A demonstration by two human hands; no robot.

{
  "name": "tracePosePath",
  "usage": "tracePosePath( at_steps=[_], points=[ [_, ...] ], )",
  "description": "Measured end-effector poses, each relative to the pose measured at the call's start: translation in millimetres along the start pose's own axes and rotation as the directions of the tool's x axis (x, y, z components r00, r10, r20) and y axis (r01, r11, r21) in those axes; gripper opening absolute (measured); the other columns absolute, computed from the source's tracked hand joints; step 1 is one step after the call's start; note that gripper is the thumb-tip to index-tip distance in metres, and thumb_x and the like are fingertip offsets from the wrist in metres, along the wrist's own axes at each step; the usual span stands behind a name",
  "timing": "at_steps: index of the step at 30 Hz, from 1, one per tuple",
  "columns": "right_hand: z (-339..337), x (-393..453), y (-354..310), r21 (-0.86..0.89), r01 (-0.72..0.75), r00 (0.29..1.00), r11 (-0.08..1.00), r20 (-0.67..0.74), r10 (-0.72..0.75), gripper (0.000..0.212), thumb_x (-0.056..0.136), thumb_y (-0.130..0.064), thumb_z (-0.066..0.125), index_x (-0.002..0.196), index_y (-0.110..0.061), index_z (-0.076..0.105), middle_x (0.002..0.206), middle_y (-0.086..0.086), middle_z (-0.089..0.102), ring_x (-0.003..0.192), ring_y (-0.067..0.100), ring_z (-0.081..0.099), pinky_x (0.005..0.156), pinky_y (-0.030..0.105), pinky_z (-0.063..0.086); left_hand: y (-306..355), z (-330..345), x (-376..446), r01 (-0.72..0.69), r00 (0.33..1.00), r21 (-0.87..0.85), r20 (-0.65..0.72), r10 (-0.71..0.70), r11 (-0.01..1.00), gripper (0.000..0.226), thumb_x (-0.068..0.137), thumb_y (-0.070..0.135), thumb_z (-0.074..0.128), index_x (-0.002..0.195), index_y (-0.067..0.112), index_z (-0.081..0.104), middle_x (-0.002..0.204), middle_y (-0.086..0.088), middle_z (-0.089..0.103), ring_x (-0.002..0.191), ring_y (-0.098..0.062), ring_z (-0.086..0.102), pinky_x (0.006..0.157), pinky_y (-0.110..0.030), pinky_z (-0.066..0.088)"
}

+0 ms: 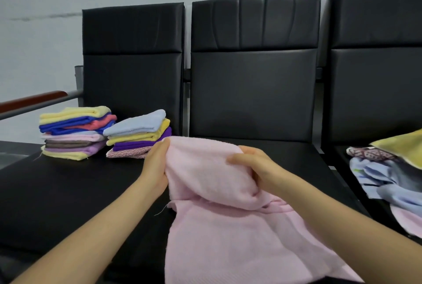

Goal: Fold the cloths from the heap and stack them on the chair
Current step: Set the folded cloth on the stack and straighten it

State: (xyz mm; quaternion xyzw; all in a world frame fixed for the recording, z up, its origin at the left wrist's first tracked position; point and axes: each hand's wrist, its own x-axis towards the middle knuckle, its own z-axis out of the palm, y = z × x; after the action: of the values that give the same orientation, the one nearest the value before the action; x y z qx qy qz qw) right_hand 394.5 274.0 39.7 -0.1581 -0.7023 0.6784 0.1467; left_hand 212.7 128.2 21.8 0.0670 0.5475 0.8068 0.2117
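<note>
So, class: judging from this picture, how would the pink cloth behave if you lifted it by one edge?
Probably floppy: the pink cloth sags and bunches between the left hand and right hand. Likely light, since fingers alone hold it. Its fuzzy surface suggests little slip.

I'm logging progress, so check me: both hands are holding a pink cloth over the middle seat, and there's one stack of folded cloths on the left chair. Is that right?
Not quite. The head view shows two stacks on the left chair, not one: a taller stack topped with yellow, and a shorter stack topped with light blue beside it. The rest holds: left hand and right hand both hold the pink cloth over the middle seat.
</note>
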Motion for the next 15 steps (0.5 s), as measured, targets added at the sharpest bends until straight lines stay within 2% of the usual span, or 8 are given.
tracePosePath(
  at_steps=[2,5,6,8,10,12,14,15],
  points=[
    [-9.4,-1.3,-5.9,-0.185,0.065,0.995,0.981,-0.061,-0.077,0.020,0.074,-0.026,0.074,0.083,-0.011,0.065,0.076,0.000,0.063,0.072,0.014,0.060,0.062,0.028,0.046,1.1,-1.8,2.5,-0.022,1.000,0.031,-0.005,0.022,0.999,0.023,0.092,0.028,0.063,0.112,0.019,0.059,0.102,-0.004,0.062,0.091,-0.020,0.059,0.083,-0.038,0.048],
    [-31.0,-2.0,-9.7,-0.659,0.079,0.986,0.748,-0.056,-0.154,0.018,0.078,-0.023,0.072,0.079,-0.009,0.060,0.065,-0.006,0.054,0.058,0.008,0.049,0.047,0.020,0.039,2.0,-4.5,5.1,-0.039,0.999,0.044,-0.017,0.040,0.998,0.029,0.094,0.029,0.060,0.121,0.021,0.055,0.111,-0.006,0.061,0.102,-0.023,0.058,0.092,-0.044,0.048],
    [-39.5,-2.4,-7.8,-0.735,0.055,0.990,0.676,-0.049,-0.134,0.019,0.077,-0.024,0.072,0.078,-0.009,0.061,0.064,-0.006,0.054,0.058,0.008,0.048,0.049,0.021,0.039,1.5,-6.0,6.6,-0.042,0.999,0.040,-0.030,0.044,0.998,0.031,0.094,0.029,0.060,0.123,0.020,0.055,0.110,-0.006,0.061,0.099,-0.022,0.058,0.086,-0.041,0.049],
    [-59.0,-6.2,-2.1,-0.750,-0.003,0.992,0.662,-0.085,-0.091,0.017,0.078,-0.023,0.072,0.074,-0.009,0.062,0.062,-0.005,0.054,0.057,0.008,0.048,0.054,0.023,0.040,0.8,-9.5,8.4,-0.046,0.997,0.043,-0.066,0.049,0.998,0.030,0.095,0.029,0.059,0.123,0.019,0.056,0.107,-0.005,0.061,0.093,-0.019,0.058,0.075,-0.034,0.048],
    [-80.1,-11.7,1.7,-0.601,-0.007,0.978,0.799,-0.170,-0.119,0.015,0.083,-0.018,0.070,0.071,-0.012,0.063,0.060,-0.005,0.054,0.054,0.007,0.048,0.053,0.021,0.039,0.1,-11.7,11.2,-0.043,0.993,0.041,-0.104,0.047,0.998,0.022,0.095,0.028,0.059,0.115,0.019,0.057,0.104,-0.004,0.062,0.091,-0.018,0.058,0.072,-0.032,0.047],
    [-98.4,-16.1,3.0,-0.248,0.068,0.946,0.966,-0.291,-0.141,0.013,0.087,-0.015,0.067,0.075,-0.011,0.065,0.063,-0.002,0.058,0.059,0.011,0.052,0.061,0.023,0.044,-1.9,-10.7,12.7,-0.026,0.991,0.045,-0.129,0.032,0.999,0.010,0.095,0.027,0.059,0.103,0.021,0.058,0.096,-0.002,0.061,0.085,-0.017,0.057,0.071,-0.032,0.046],
    [-111.6,-17.7,5.0,0.083,0.136,0.936,0.987,-0.338,-0.101,0.014,0.092,-0.016,0.062,0.080,-0.009,0.064,0.064,0.000,0.058,0.060,0.012,0.054,0.073,0.029,0.047,-7.3,-6.0,12.8,-0.032,0.993,0.153,-0.105,0.048,0.988,0.007,0.095,0.026,0.058,0.100,0.022,0.058,0.094,-0.002,0.060,0.084,-0.018,0.057,0.073,-0.034,0.046],
    [-115.4,-16.2,7.4,0.174,0.148,0.936,0.974,-0.344,-0.081,0.014,0.093,-0.018,0.060,0.083,-0.009,0.063,0.066,0.001,0.055,0.060,0.012,0.052,0.076,0.031,0.048,-11.0,-3.1,12.3,-0.049,0.996,0.208,-0.069,0.064,0.977,0.007,0.095,0.024,0.058,0.101,0.022,0.059,0.097,-0.003,0.061,0.087,-0.019,0.057,0.077,-0.036,0.048]
  ],
)
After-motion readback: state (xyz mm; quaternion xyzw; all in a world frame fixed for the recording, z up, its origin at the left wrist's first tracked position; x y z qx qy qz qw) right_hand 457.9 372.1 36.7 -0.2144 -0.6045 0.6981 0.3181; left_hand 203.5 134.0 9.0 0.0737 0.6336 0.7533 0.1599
